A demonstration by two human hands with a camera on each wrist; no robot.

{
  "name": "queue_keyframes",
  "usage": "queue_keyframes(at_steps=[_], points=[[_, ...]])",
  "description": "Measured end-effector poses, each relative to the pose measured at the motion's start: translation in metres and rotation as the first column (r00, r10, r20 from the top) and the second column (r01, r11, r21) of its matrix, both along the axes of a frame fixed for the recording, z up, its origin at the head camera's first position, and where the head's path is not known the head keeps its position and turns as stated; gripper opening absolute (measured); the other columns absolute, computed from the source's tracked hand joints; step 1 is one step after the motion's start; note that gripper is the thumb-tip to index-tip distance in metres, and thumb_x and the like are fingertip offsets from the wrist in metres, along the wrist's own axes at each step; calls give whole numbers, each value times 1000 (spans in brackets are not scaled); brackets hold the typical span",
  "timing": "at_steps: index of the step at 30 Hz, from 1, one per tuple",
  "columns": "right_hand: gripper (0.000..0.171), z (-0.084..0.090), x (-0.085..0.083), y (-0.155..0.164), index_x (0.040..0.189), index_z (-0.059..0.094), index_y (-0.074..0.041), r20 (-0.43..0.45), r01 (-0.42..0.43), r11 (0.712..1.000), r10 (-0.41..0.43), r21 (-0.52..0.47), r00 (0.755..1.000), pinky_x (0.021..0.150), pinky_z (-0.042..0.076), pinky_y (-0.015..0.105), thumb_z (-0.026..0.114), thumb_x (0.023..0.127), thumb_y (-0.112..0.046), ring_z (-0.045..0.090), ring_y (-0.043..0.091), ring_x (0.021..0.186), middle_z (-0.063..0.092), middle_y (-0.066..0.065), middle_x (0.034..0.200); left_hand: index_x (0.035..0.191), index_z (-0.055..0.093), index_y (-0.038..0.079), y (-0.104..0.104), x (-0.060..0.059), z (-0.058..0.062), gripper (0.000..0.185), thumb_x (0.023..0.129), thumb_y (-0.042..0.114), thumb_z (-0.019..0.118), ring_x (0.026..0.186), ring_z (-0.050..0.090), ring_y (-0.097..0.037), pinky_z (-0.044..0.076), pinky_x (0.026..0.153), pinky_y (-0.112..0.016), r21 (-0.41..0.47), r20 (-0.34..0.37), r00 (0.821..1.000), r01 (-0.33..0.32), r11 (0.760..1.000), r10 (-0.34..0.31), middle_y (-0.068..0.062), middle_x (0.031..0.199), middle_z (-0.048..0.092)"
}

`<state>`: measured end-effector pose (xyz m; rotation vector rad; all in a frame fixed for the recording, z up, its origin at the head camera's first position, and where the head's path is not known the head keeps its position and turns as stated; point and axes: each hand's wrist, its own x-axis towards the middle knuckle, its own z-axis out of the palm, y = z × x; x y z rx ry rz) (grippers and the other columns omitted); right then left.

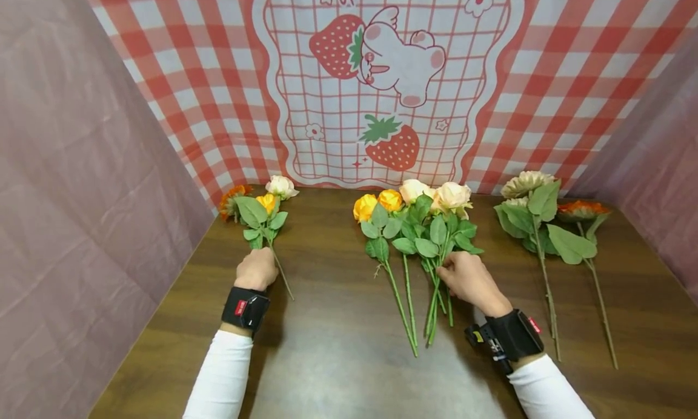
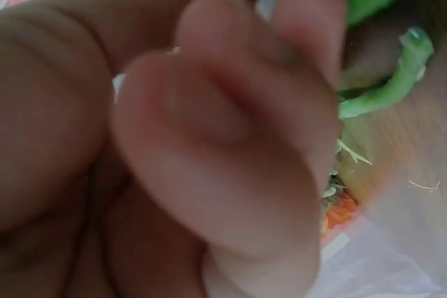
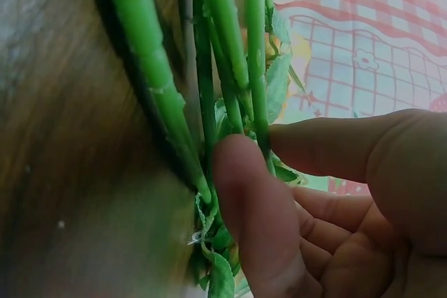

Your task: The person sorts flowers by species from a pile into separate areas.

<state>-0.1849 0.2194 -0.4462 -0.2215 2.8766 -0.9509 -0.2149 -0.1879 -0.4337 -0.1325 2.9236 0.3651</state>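
Note:
My left hand (image 1: 256, 269) is curled at the base of a small bunch of flowers, gripping stems below the leaves; the held part is hidden behind the fingers. In the bunch are a yellow rose (image 1: 266, 202), an orange flower (image 1: 234, 201) and a white flower (image 1: 281, 187). One thin stem (image 1: 282, 277) slants out beside this hand. My right hand (image 1: 470, 280) pinches a green stem (image 3: 257, 54) between thumb and index finger, among the peach roses (image 1: 452, 196). Two yellow-orange roses (image 1: 365, 207) lie just left of them.
At the right lie pale green-white flowers (image 1: 526, 184) and an orange flower (image 1: 582, 211) with long stems. A checked strawberry-print cloth (image 1: 382, 134) hangs behind the brown wooden table (image 1: 338, 346). Pinkish drapes (image 1: 82, 195) flank both sides.

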Motion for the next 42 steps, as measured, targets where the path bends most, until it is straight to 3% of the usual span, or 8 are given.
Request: queue_keyframes(at_steps=[6,11,16,21,29,35,42], points=[[15,0,0,0,93,69,-1,0,-13,1000,13,4,1000,48,44,32,60,97,-13,56,15,50,61,5,63,96,70,-8,1,-2,-2,20,88,-2,52,98,65,-48,54,76,-58,-10,-13,1000,-7,1000,7,-33,108,66],[20,3,0,2,86,70,-3,-10,-9,1000,9,14,1000,46,45,32,60,97,-16,56,14,46,59,3,57,84,68,-6,0,-2,-4,13,86,1,56,89,67,-43,54,71,-54,25,-4,1000,24,999,-24,-32,100,67],[30,7,1,6,74,66,-6,6,22,1000,-22,21,1000,48,45,31,59,98,-22,56,15,45,57,3,52,73,62,-3,1,-3,-2,13,82,6,63,77,65,-35,54,69,-49,69,-24,995,96,993,-94,-29,88,66],[37,10,1,8,66,59,-10,-2,36,998,-36,60,999,49,43,31,57,99,-24,55,16,43,54,2,49,69,59,0,6,-2,7,18,85,8,63,72,64,-32,54,68,-45,90,-35,992,123,988,-120,-22,79,65],[38,15,2,7,64,59,-10,-24,50,993,-48,104,999,48,41,31,57,99,-26,56,15,44,55,0,49,70,58,4,17,8,24,22,90,12,64,60,56,-21,49,56,-33,174,27,991,121,977,-128,-10,69,59],[38,22,3,5,61,53,-13,-74,74,989,-65,131,995,49,35,31,57,97,-25,49,16,49,48,-1,53,59,51,9,29,21,38,28,84,9,62,56,53,-19,47,53,-31,143,-18,975,220,965,-219,-8,63,56],[27,27,7,-1,73,64,-11,-118,69,991,-55,117,992,52,35,32,59,97,-23,47,18,54,52,2,61,53,52,10,45,35,53,30,82,8,62,48,52,-15,43,48,-27,138,-56,968,251,958,-245,-2,55,52]])
